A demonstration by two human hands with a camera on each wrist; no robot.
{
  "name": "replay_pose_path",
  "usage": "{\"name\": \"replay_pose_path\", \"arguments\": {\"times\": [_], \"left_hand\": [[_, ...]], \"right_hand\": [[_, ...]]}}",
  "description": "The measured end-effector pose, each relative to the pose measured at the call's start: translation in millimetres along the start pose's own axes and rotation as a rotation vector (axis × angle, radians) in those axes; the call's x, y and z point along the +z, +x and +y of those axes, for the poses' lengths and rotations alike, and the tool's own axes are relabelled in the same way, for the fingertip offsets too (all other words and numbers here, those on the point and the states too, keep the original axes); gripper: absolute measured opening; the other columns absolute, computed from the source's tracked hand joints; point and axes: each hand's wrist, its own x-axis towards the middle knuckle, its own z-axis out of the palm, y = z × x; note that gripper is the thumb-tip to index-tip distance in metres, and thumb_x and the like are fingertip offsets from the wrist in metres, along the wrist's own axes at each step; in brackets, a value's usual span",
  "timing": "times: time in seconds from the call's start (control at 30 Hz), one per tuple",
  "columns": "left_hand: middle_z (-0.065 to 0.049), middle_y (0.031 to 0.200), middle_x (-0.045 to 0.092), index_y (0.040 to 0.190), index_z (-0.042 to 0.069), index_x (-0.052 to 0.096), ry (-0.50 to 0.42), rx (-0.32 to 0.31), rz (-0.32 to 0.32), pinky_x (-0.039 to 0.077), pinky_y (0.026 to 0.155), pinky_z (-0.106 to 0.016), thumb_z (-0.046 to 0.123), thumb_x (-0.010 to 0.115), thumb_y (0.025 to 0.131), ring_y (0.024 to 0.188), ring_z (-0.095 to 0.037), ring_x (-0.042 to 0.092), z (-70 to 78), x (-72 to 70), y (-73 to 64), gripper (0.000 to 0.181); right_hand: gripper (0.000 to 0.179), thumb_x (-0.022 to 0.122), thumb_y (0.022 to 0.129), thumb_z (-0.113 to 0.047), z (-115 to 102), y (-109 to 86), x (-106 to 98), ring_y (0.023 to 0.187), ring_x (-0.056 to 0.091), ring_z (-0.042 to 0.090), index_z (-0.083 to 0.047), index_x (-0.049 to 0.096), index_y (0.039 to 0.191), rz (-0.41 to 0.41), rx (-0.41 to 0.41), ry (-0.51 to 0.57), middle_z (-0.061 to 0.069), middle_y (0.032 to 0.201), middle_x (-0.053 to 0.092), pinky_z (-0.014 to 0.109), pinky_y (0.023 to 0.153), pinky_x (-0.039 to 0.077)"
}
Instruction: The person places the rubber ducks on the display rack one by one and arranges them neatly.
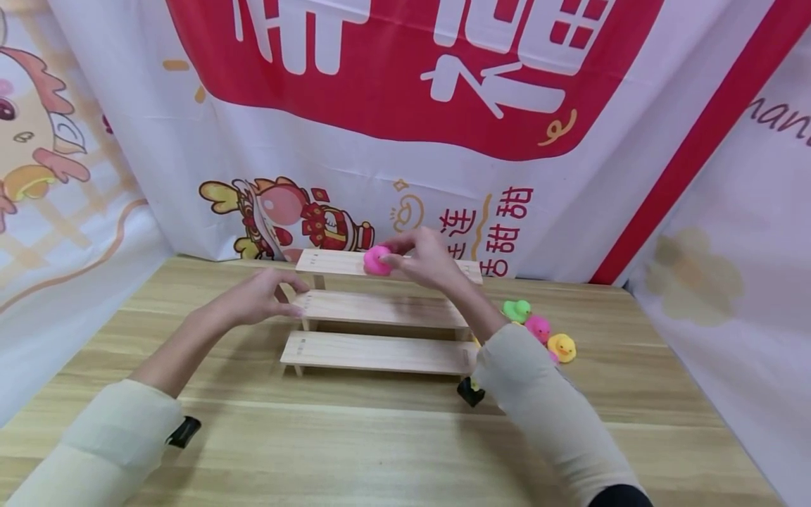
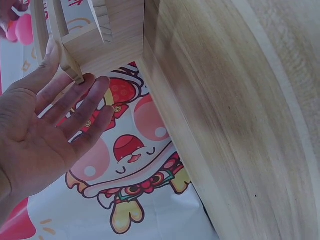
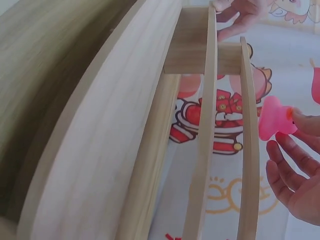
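Observation:
A three-tier wooden stepped shelf (image 1: 374, 308) stands on the table. My right hand (image 1: 426, 260) pinches a pink rubber duck (image 1: 377, 260) between thumb and fingers, at the top tier left of its middle. In the right wrist view the duck (image 3: 274, 119) has its base towards the top board (image 3: 249, 150); whether they touch, I cannot tell. My left hand (image 1: 256, 297) is at the left end of the middle tier. The left wrist view shows its thumb on one side of the board end (image 2: 71, 65) and fingertips on the other, holding it.
Several rubber ducks lie right of the shelf, among them a green duck (image 1: 517, 310), a pink duck (image 1: 538, 328) and a yellow duck (image 1: 562, 347), partly behind my right sleeve (image 1: 538, 394). A printed cloth (image 1: 393, 162) hangs behind the table (image 1: 380, 451).

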Motion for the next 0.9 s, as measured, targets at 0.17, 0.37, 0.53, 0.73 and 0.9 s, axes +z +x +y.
{"name": "replay_pose_path", "arguments": {"times": [0.17,0.37,0.53,0.73,0.9], "left_hand": [[-0.028,0.127,0.067,0.126,-0.008,0.066,0.003,-0.004,-0.004,0.062,0.078,-0.038,0.012,0.082,0.09,0.087,-0.023,0.073,-0.1,-1.2,0.6,0.044],[-0.028,0.126,0.067,0.125,-0.008,0.067,-0.007,0.005,-0.003,0.062,0.079,-0.039,0.013,0.082,0.09,0.087,-0.024,0.072,0.3,-0.8,0.0,0.043],[-0.027,0.125,0.067,0.124,-0.008,0.067,-0.006,0.016,0.0,0.062,0.081,-0.04,0.013,0.082,0.091,0.087,-0.023,0.072,0.0,1.5,-0.4,0.043],[-0.027,0.125,0.067,0.124,-0.008,0.067,0.0,0.015,0.001,0.062,0.081,-0.04,0.013,0.081,0.091,0.086,-0.023,0.072,0.7,0.7,-1.6,0.042],[-0.028,0.126,0.067,0.124,-0.008,0.067,-0.001,0.016,-0.002,0.062,0.08,-0.039,0.014,0.081,0.091,0.086,-0.023,0.072,2.2,-0.9,-2.5,0.043]], "right_hand": [[0.023,0.079,0.093,-0.014,-9,11.6,9,0.086,0.069,0.021,-0.003,0.079,0.113,-0.025,-0.004,-0.006,0.01,0.097,0.078,0.028,0.076,0.057],[0.026,0.079,0.094,-0.016,-20,22.3,22,0.087,0.068,0.018,-0.005,0.078,0.117,-0.054,-0.006,-0.04,0.008,0.098,0.077,0.024,0.076,0.055],[0.027,0.079,0.094,-0.017,-26,28.8,30,0.081,0.064,0.016,-0.005,0.078,0.117,-0.069,-0.02,-0.053,0.005,0.09,0.074,0.022,0.072,0.05],[0.026,0.077,0.095,-0.019,-32,37.1,35,0.076,0.059,0.014,-0.007,0.078,0.118,-0.088,-0.028,-0.064,0.005,0.089,0.074,0.021,0.067,0.046],[0.027,0.076,0.096,-0.019,-38,42.8,37,0.08,0.061,0.015,-0.006,0.077,0.12,-0.122,0.01,-0.049,0.006,0.098,0.076,0.022,0.069,0.05]]}}
